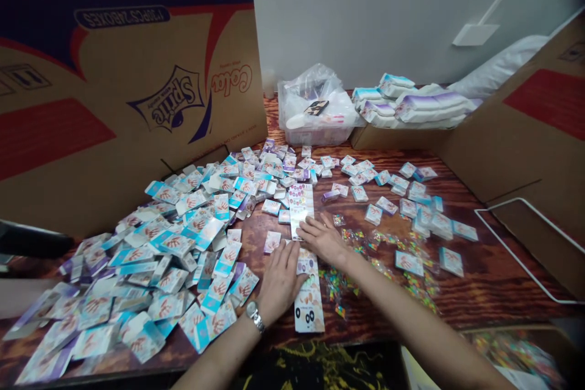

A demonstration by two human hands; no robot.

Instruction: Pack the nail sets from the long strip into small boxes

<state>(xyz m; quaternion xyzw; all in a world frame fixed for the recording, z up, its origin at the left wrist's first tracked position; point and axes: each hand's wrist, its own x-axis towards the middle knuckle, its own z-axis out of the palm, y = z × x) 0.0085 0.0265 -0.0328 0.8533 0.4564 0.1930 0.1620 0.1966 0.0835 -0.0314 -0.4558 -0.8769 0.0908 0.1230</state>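
Note:
A long printed leaflet [309, 301] lies lengthwise on the wooden table, with rows of small coloured pictures on it. My left hand [280, 280], with a metal watch at the wrist, rests with stretched fingers on the leaflet's left edge near its middle. Across from it, my right hand [323, 241] lies flat over the same middle part, fingers spread. The hands cover this stretch, so I cannot tell whether it is one sheet or several. Small clear packets of coloured candy [336, 285] lie just right of the leaflet.
A large heap of unfilled small cartons [173, 244] spreads on the left. Closed small boxes [409, 263] are scattered right. Behind stand a plastic tub [317, 134] and wrapped packs [425, 106]. Big cardboard boxes [137, 91] flank the table; another person's arm [22, 298] enters at left.

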